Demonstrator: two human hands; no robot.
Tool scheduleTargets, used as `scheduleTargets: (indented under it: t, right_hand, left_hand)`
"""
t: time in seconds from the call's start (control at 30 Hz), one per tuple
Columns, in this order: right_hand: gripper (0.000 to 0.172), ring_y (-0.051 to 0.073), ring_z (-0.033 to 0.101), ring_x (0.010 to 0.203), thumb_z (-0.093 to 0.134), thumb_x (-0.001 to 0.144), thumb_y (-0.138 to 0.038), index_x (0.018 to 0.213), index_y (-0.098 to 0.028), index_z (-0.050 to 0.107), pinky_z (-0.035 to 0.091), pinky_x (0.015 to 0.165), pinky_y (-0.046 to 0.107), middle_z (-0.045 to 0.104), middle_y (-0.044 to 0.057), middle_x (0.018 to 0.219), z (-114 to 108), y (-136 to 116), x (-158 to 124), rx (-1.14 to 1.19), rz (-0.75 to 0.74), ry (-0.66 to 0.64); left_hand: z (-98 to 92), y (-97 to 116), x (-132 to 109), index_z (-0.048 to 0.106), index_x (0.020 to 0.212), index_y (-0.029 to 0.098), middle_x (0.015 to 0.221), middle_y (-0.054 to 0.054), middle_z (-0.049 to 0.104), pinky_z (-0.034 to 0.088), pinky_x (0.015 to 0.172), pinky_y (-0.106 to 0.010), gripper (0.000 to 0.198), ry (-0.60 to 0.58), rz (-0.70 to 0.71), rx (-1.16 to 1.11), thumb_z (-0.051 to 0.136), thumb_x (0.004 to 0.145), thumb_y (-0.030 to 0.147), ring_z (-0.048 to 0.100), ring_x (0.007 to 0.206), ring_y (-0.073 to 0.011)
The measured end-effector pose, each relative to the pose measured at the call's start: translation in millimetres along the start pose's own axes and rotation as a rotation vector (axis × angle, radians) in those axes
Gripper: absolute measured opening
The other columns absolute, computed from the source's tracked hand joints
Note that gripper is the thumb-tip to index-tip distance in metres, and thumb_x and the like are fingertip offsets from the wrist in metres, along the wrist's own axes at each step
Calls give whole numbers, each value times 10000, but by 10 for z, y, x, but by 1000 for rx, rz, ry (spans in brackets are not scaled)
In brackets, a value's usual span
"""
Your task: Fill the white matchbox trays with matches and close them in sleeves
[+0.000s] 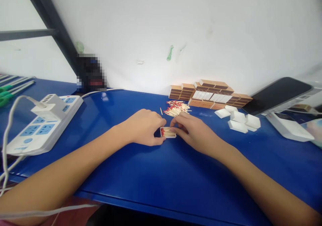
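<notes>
A small white matchbox tray (171, 137) lies on the blue table, filled with red-tipped matches (167, 132). My left hand (143, 127) holds the tray's left end between thumb and forefinger. Over its right end, my right hand (192, 130) is closed, thumb and forefinger at the matches' plain ends; its other fingers curl underneath, partly hidden. Just beyond my hands is a loose heap of matches (177, 107), with a single match (161, 111) apart on its left.
Stacked matchboxes (211, 93) line the wall. Several white trays (237, 117) sit at right, beside a phone on a stand (279, 93). A power strip (50, 137) with a charger and white cables occupies the left. Green-handled tools (6, 93) lie far left on the blue table (151, 179).
</notes>
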State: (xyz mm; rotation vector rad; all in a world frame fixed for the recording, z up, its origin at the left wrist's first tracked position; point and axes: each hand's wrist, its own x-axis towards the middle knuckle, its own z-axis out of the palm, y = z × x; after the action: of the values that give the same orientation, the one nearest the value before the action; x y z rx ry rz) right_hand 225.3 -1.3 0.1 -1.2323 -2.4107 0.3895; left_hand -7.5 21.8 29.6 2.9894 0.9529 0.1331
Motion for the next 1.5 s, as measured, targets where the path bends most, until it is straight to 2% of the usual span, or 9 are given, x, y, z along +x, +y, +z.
scheduleTargets:
  t: [0.17, 0.47, 0.6, 0.73, 0.93, 1.07, 1.2, 1.33, 1.5]
  right_hand:
    - [89, 168, 543, 791, 575, 1003, -167, 932, -214, 600, 384, 689, 288, 593, 21, 910, -1, 36, 24, 4, -13, -19]
    - [125, 169, 539, 794, 571, 1033, -260, 943, -209, 641, 388, 691, 292, 578, 29, 904, -16, -79, 24, 17, -33, -54]
    - [125, 165, 536, 766, 578, 1019, -257, 920, -205, 632, 374, 678, 291, 607, 28, 874, -5, -71, 86, 16, -25, 4]
    - [125, 162, 545, 705, 578, 1003, -243, 908, -195, 644, 354, 641, 294, 634, 12, 758, -30, -37, 333, -33, 50, 51]
    - [211, 220, 670, 819, 622, 994, -325, 875, -172, 707, 397, 661, 315, 756, 110, 907, 53, -173, 892, -257, 301, -70]
    - [192, 253, 688, 787, 651, 963, -241, 794, -156, 690, 392, 637, 327, 753, 156, 851, 105, -262, 1031, -296, 341, -143]
    - [212, 237, 676, 796, 604, 1008, -271, 830, -171, 665, 389, 641, 323, 754, 140, 906, -78, -270, 859, -294, 320, -149]
    - [171, 186, 631, 792, 551, 1043, -283, 913, -202, 628, 392, 644, 293, 724, 65, 934, -257, -250, 462, -147, 164, -145]
    - [150, 176, 603, 766, 556, 1039, -254, 908, -205, 611, 384, 652, 290, 702, 48, 909, -160, -285, 137, -40, 110, -222]
  left_hand:
    - [-10, 11, 3, 682, 832, 190, 829, -40, 732, 363, 592, -325, 275, -10, -8, -8, 628, 876, 456, 666, 711, -205]
    - [-16, 18, -4, 684, 843, 183, 855, -59, 745, 411, 617, -319, 288, -20, -14, -9, 626, 877, 463, 685, 739, -215]
    - [-32, 28, -9, 676, 833, 184, 844, -54, 744, 411, 611, -326, 268, -9, -12, -13, 631, 871, 445, 695, 738, -222]
    - [-49, 36, -21, 670, 815, 184, 838, -57, 742, 417, 606, -331, 268, -19, -16, 2, 644, 860, 446, 698, 726, -229]
    - [-34, 12, -23, 661, 800, 180, 781, -65, 723, 442, 604, -335, 271, -10, -13, 8, 634, 867, 441, 693, 709, -236]
    - [-22, -16, -23, 688, 834, 180, 838, -74, 739, 469, 639, -343, 277, 7, -14, -17, 654, 852, 454, 705, 746, -245]
    - [-15, -40, -27, 679, 805, 192, 817, -54, 736, 446, 608, -335, 257, 13, -22, -63, 654, 843, 445, 688, 700, -228]
    - [5, -61, -28, 677, 801, 183, 758, -52, 719, 432, 596, -327, 297, 16, -27, -58, 640, 862, 471, 681, 679, -219]
    - [6, -66, -24, 706, 807, 179, 790, -63, 734, 451, 618, -334, 285, 27, -43, -85, 659, 847, 457, 696, 714, -227]
